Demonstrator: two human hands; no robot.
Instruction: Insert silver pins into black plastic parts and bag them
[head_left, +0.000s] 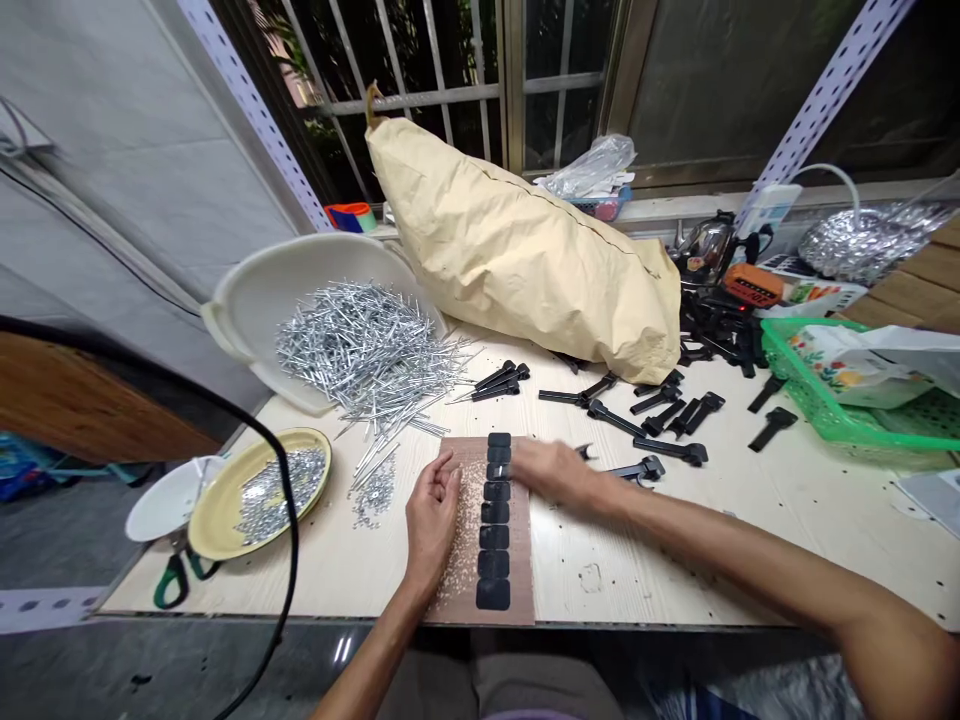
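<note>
A column of black rounded square pieces (493,538) lies along a brown board (519,580). Small pale grains (469,520) are scattered over the board's left part. My left hand (431,525) rests at the board's left edge, fingers curled and the thumb near the index finger; whatever is between them is too small to make out. At the upper end of the column, my right hand (551,475) reaches in from the right, its fingertips by the black pieces. Motion blurs this hand, so its grip is unclear. Small metal washers (373,495) lie left of the board.
A white basin (251,290) spills metal rods (360,345) onto the table. A yellow plate (210,520) holds small metal bits; green-handled scissors (174,582) lie below. Black plastic parts (671,450), a paper sack (517,250) and a green basket (817,400) occupy the back and right. A black cable (294,520) crosses the left foreground.
</note>
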